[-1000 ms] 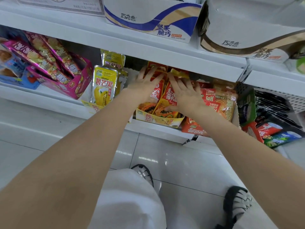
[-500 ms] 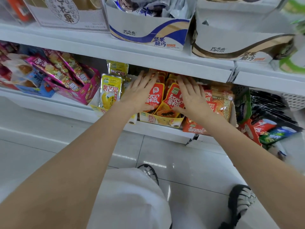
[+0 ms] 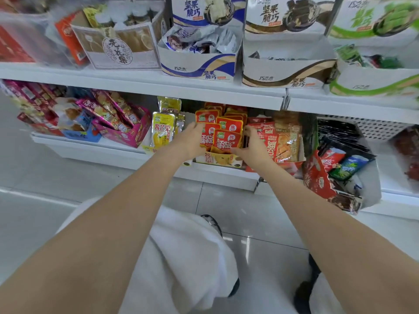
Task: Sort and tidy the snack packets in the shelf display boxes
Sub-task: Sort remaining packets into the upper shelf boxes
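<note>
On the lower shelf, a stack of red-orange snack packets [image 3: 226,138] stands upright in a low yellow display box [image 3: 218,158]. My left hand [image 3: 191,141] grips the stack's left side, its fingers curled round the packet edges. On the right side my right hand [image 3: 252,145] does the same with curled fingers. Between the two hands the front packets stand in neat rows. Those at the back are partly hidden under the shelf above.
Yellow mango packets [image 3: 162,130] stand just left of the box, with a pink display box [image 3: 127,132] beyond. Red and orange packets [image 3: 283,141] crowd the right side, then a white bin [image 3: 371,184] of mixed packets. Cardboard display boxes [image 3: 199,64] line the upper shelf.
Both hands lay flat on top of the red packets, fingers spread. They have since slid outward to the stack's sides and curled round it. The camera has tilted up.
</note>
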{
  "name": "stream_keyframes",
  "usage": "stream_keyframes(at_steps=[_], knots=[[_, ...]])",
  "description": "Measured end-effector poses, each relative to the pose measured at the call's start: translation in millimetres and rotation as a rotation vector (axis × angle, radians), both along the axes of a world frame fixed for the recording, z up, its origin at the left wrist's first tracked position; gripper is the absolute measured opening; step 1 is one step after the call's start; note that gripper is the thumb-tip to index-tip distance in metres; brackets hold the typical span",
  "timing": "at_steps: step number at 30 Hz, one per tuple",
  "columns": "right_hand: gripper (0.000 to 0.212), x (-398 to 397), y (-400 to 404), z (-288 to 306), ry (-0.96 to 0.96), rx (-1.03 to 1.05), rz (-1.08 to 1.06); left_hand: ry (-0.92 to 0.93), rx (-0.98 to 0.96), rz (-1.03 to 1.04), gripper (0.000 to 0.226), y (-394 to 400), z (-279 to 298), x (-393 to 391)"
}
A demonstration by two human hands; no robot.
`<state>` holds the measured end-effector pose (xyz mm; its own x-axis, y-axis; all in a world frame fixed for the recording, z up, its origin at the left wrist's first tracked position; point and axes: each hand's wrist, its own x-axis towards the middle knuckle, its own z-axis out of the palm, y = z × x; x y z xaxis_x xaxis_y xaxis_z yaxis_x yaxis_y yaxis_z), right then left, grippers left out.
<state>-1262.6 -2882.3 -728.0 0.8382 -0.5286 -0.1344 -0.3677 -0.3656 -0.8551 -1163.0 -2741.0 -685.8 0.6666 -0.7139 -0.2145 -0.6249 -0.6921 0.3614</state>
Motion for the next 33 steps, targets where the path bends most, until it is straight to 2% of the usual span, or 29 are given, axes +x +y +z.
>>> stream_keyframes(at_steps=[2,5,9,12,14,16,19,23,28,33], knots=[[0.064,11.1,-0.6,-3.2,-0.011,0.054,-0.08,-0.004,-0.015,-0.017,0.072,-3.3,-2.5,0.2],[0.045,23.1,-4.0,-6.9,0.039,0.104,-0.138,0.007,0.071,-0.092,0.074,-5.3,-12.7,2.7],[0.025,33.6,-15.1,-8.3,0.056,-0.26,-0.053,-0.118,0.033,-0.059,0.064,-12.6,-21.0,10.2],[0.02,43.6,-29.2,-5.6,0.065,-0.403,-0.102,-0.11,0.07,-0.07,0.064,-18.0,-24.6,15.5],[0.017,47.8,-29.7,-10.6,0.193,-0.479,-0.055,-0.06,0.133,-0.074,0.07,-19.0,-31.8,17.5],[0.017,49.3,-25.2,-20.8,0.27,-0.461,-0.056,-0.047,0.161,-0.068,0.072,-18.2,-37.8,19.8],[0.02,50.0,-25.0,-24.8,0.294,-0.395,-0.065,-0.058,0.069,-0.039,0.067,-16.9,-38.5,22.5],[0.036,34.2,-31.1,-13.1,0.16,-0.223,-0.095,-0.119,-0.092,-0.008,0.055,-12.0,-27.9,16.8],[0.04,-11.6,-19.0,12.5,0.004,-0.131,-0.141,-0.212,-0.163,-0.043,0.042,-5.1,-4.4,-2.0],[0.033,-70.8,-41.3,60.6,-0.174,-0.201,-0.285,-0.262,-0.298,-0.136,0.035,-28.4,37.9,-32.5]])
